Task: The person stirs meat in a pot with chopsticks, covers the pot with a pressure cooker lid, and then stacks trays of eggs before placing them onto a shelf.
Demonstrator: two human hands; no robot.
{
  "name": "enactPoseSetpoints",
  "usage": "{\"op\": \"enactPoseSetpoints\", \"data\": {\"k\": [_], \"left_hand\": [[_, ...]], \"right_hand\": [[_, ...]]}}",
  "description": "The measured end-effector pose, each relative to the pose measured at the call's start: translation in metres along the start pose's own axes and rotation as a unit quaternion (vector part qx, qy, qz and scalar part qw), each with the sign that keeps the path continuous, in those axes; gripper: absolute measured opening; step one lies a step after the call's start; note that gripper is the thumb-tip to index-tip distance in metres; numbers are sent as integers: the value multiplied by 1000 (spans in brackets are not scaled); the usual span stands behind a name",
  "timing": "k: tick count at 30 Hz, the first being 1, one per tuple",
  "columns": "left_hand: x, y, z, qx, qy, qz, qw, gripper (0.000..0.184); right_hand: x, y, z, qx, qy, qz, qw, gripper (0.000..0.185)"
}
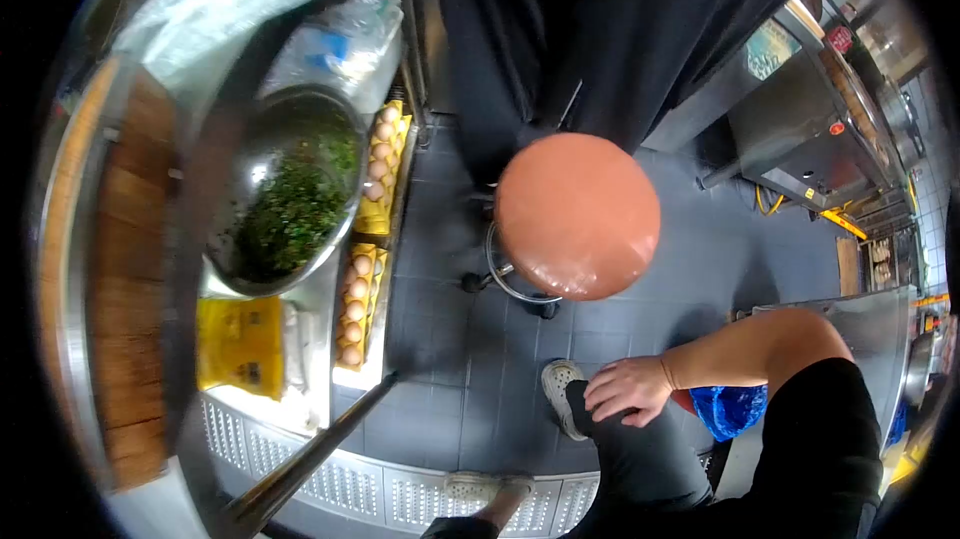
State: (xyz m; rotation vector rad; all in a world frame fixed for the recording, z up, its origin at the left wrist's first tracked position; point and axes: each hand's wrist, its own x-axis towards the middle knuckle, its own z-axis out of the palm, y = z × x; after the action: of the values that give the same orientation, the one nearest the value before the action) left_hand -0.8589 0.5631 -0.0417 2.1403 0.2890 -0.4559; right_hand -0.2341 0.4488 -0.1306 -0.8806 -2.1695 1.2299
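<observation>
My right hand (628, 391) rests palm down on a dark-trousered knee (635, 449), fingers slightly bent and apart, holding nothing. A black short sleeve covers the upper arm. My left hand is out of view. Beyond the knee is a round stool (578, 216) with a reddish-brown seat and a metal base. At the left, a large metal bowl (350, 229) holds chopped green leaves (290, 214). Brown eggs sit in yellow trays (372, 214) beside it, near a yellow packet (240, 344).
Another person's black clothing (620, 29) fills the top centre, behind the stool. A metal pole (310, 454) slants across the lower left. Clear plastic bags (335, 44) and a wooden board (130, 289) lie left. Steel equipment (810, 129) and a blue bag (730, 411) are right.
</observation>
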Motion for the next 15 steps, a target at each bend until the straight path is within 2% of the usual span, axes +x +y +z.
{"op": "enactPoseSetpoints", "data": {"k": [1,3,5,6,7,8,9,10,11,13,14,15], "left_hand": [[-1,4,0,-15,-12,-10,1000,63],[2,18,-1,-61,1,-34,998,62],[-4,25,9,-124,-58,-122,983,63],[0,30,9,-119,-131,-200,964,69],[-1,15,29,60,-77,-92,991,64],[6,41,18,95,-69,-161,980,60],[21,70,-2,83,-157,-290,940,62],[28,90,-7,45,-159,-389,906,64],[33,105,-5,6,-161,-481,862,67],[40,134,28,-11,-99,-606,789,75],[39,136,71,-76,-86,-630,768,80],[46,176,48,-219,13,-667,712,82]], "right_hand": [[-4,-2,3,2,15,8,1000,41],[13,-25,-21,-4,-135,116,984,42],[23,-39,-26,3,-192,159,968,44],[23,-43,-21,3,-225,180,958,45],[25,-53,-13,-21,-224,214,951,48],[23,-61,2,-46,-224,247,942,50],[28,-72,-2,-71,-223,277,932,53],[53,-85,-14,-88,-360,349,861,64],[71,-109,-24,-57,-329,452,827,67],[95,-159,-30,-4,-249,636,730,75],[82,-168,10,-64,-232,647,724,80],[71,-167,39,-129,-210,652,717,88]]}}
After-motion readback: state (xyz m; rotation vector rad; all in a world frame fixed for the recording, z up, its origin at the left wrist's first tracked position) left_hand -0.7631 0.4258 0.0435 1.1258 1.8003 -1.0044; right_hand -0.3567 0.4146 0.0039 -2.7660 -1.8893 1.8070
